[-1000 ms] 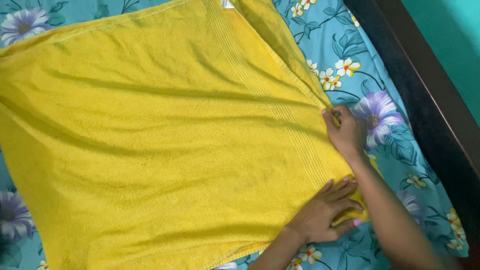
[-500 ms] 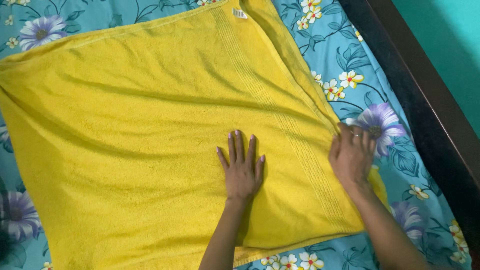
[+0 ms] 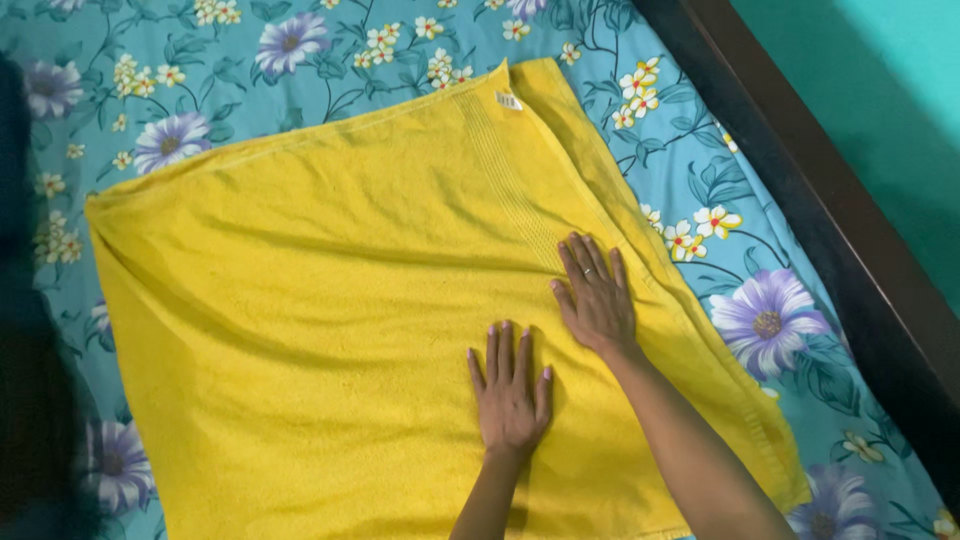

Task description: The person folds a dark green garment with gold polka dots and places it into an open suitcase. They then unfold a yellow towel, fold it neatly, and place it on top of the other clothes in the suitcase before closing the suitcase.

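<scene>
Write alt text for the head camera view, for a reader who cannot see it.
Two bare hands press flat on a yellow towel spread over a teal floral bedsheet, the left hand just below the right hand. A dark wooden bed frame runs along the right edge.

Both flat hands (image 3: 555, 345) on yellow towel (image 3: 330, 330)

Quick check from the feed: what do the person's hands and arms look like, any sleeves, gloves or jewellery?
Both forearms are bare, with no sleeves in view, and no gloves. The left hand has pale lilac-painted nails and no ring that I can see. The right hand wears a thin light-coloured ring on one finger; its nail colour is hard to tell. No watch or bracelet shows on either wrist.
</scene>
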